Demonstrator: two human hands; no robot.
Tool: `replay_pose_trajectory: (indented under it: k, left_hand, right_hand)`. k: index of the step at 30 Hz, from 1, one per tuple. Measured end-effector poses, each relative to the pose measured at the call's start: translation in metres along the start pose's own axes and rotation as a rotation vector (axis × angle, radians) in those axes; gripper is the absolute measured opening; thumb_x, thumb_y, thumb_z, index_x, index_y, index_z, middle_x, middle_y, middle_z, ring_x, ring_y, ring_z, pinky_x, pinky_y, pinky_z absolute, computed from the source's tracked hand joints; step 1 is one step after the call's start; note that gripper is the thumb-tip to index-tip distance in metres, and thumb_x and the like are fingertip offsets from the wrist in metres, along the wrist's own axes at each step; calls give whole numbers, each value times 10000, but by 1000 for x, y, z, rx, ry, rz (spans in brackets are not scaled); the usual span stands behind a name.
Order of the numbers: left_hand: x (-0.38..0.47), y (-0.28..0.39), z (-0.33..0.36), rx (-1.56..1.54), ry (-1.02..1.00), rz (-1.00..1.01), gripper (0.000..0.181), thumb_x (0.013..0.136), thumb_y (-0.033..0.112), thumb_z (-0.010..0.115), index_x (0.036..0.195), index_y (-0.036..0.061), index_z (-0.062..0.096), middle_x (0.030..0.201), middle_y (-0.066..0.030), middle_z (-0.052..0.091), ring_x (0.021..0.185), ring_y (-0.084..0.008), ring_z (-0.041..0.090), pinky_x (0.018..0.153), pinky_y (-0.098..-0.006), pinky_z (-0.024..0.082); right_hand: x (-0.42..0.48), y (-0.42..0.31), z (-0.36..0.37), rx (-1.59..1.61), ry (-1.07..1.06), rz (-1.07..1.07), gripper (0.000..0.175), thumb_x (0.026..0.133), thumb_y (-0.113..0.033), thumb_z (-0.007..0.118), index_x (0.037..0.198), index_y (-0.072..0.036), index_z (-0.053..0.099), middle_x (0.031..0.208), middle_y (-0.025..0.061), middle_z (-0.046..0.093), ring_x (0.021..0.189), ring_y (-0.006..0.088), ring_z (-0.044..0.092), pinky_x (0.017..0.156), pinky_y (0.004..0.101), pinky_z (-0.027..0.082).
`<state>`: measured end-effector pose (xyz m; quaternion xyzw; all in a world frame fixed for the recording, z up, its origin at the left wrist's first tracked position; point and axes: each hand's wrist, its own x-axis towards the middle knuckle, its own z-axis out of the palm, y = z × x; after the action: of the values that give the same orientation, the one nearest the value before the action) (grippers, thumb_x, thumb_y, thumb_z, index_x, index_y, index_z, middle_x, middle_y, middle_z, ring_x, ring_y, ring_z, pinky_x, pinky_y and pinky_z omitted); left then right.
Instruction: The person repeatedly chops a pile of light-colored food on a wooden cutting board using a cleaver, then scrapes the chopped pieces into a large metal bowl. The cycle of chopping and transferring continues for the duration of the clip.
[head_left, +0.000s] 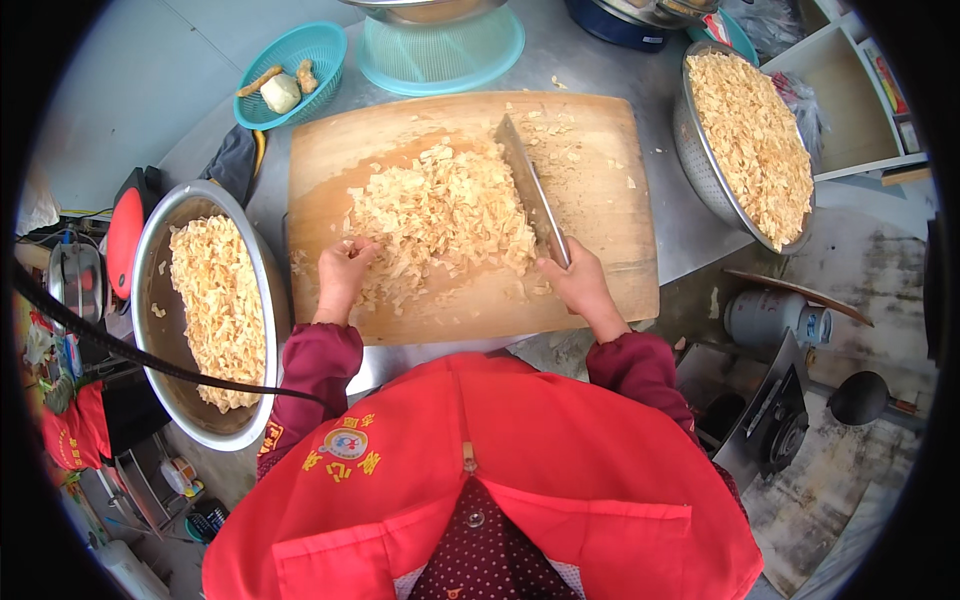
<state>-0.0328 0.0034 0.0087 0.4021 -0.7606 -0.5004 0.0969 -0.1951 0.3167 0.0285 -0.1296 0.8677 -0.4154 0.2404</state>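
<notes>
My right hand (581, 281) grips the handle of a cleaver (529, 187), whose blade stands on edge along the right side of a pile of chopped pale yellow flakes (450, 206). The pile lies on a wooden cutting board (615, 217), and small scraps are scattered around it. At the pile's lower left edge is my left hand (346, 268), fingers curled with the tips together; whether a scrap is between them cannot be told.
A metal basin (157, 300) with similar flakes stands left, a full metal colander (701, 165) right. Behind the board are a teal basket (330, 60) with a peeled vegetable and root pieces, and an upturned teal strainer (442, 56). A dark cable crosses at left.
</notes>
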Motion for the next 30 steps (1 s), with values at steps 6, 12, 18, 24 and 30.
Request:
replay_pose_trajectory:
  k: [6, 12, 18, 24, 30]
  left_hand:
    - [-11, -7, -3, 7, -8, 6, 130, 826, 122, 743, 779, 23, 673, 675, 51, 588, 607, -33, 484, 549, -203, 396]
    - [-17, -16, -6, 88, 4, -14, 253, 755, 173, 804, 895, 4, 679, 872, -48, 627, 742, -115, 553, 639, -269, 452]
    - [-21, -34, -14, 381, 100, 37, 857, 604, 264, 891, 1307, 4, 476, 1349, -216, 413, 1224, -349, 430, 1013, -416, 386]
    - [-28, -41, -15, 620, 42, -170, 1133, 568, 312, 901, 1461, 24, 265, 1461, -239, 286, 1329, -398, 309, 1101, -435, 296]
    - [-25, -23, 14, 502, 91, -281, 1122, 620, 442, 865, 1467, 26, 258, 1491, -250, 248, 1370, -422, 251, 1108, -468, 278]
  right_hand:
    - [-8, -22, 25, 171, 1, -106, 332, 822, -233, 704, 1054, -19, 601, 745, 96, 602, 675, 165, 567, 653, 317, 478]
    - [-19, -4, -5, 226, 50, -39, 300, 835, -167, 696, 1060, 3, 595, 778, 36, 581, 719, 99, 520, 668, 276, 459]
    - [-31, 26, -15, 319, 96, 60, 280, 834, -147, 694, 1047, 3, 592, 826, 21, 582, 748, 90, 516, 690, 270, 462]
    - [-22, 35, -19, 143, 117, 40, 343, 822, -142, 693, 1124, -19, 587, 869, 73, 630, 784, 144, 587, 737, 300, 486]
    - [-8, 18, -10, -8, 125, -100, 647, 823, -175, 657, 1407, -129, 383, 952, 187, 676, 895, 357, 663, 769, 415, 512]
